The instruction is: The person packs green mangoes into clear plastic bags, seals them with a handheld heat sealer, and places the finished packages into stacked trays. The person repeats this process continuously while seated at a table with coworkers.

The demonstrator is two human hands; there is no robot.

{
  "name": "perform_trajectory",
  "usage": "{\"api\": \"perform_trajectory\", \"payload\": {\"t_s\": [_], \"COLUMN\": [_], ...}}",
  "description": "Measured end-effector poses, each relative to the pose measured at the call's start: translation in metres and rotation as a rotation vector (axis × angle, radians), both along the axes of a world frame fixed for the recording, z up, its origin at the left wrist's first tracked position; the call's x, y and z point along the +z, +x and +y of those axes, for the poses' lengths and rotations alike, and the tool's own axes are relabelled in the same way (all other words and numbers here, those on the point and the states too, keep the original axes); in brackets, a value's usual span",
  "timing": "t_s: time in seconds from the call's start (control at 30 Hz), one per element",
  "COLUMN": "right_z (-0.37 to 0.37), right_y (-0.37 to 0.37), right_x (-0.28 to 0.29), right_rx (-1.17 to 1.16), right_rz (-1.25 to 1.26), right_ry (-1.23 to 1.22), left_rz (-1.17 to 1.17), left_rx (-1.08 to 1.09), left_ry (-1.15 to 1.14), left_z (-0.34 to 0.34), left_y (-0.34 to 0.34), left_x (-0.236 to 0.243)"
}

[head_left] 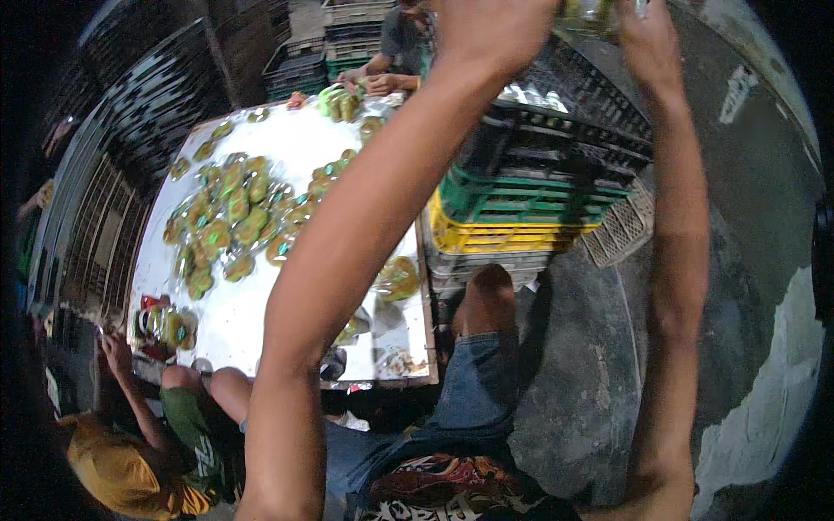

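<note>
Both my arms reach far forward over a stack of plastic crates. My left hand (499, 33) is at the upper edge, its fingers out of the picture. My right hand (647, 36) is also cut off by that edge, with a small shiny bit beside it. Between the hands shows a little of some yellow-green packs in shiny plastic (589, 9); whether I hold them cannot be seen. Beneath lies the top black crate (565, 130), with clear plastic-wrapped things (534, 95) in it. Left of my left arm, many clear packs of round greenish-brown produce (230, 208) lie on a white table (234, 334).
Green crates (521, 200) and a yellow crate (512, 239) stand under the black one, right of the table. A person (404, 43) handles green packs at the far side. Another person in a yellow cap (117, 460) sits at the lower left. A grey crate (621, 227) lies on the floor.
</note>
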State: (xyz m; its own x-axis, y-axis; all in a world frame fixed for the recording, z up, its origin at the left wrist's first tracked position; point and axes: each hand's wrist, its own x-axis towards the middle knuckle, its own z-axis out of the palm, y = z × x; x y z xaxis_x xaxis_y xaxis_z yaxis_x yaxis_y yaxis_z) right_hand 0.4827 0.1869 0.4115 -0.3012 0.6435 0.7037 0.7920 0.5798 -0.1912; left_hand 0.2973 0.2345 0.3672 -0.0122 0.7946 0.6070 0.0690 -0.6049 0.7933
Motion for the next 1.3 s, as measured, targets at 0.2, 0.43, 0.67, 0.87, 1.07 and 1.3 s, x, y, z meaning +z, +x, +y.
{"api": "perform_trajectory", "payload": {"t_s": [0.2,0.43,0.67,0.87,1.07,1.3], "right_z": [0.048,0.063,0.032,-0.011,0.057,0.069], "right_y": [0.223,0.225,0.162,-0.037,-0.176,-0.196], "right_x": [-0.008,-0.113,-0.086,-0.189,-0.416,-0.487], "right_rx": [-0.752,-0.837,-0.968,0.300,0.104,-0.133], "right_rz": [0.107,0.015,-0.247,0.496,-0.075,-0.145], "right_ry": [-0.078,-0.909,-0.485,-0.074,-0.363,-0.463], "left_rz": [0.097,0.299,-0.143,-0.142,-0.188,0.240], "left_rx": [-0.451,-0.429,-0.423,0.131,0.234,0.296], "left_ry": [-0.219,-0.070,-0.141,-0.646,-0.661,-0.468], "left_z": [0.072,0.079,-0.019,-0.060,-0.079,-0.105], "left_y": [0.164,0.072,-0.107,-0.232,-0.274,-0.235], "left_x": [-0.035,-0.067,-0.147,-0.298,-0.377,-0.376]}}
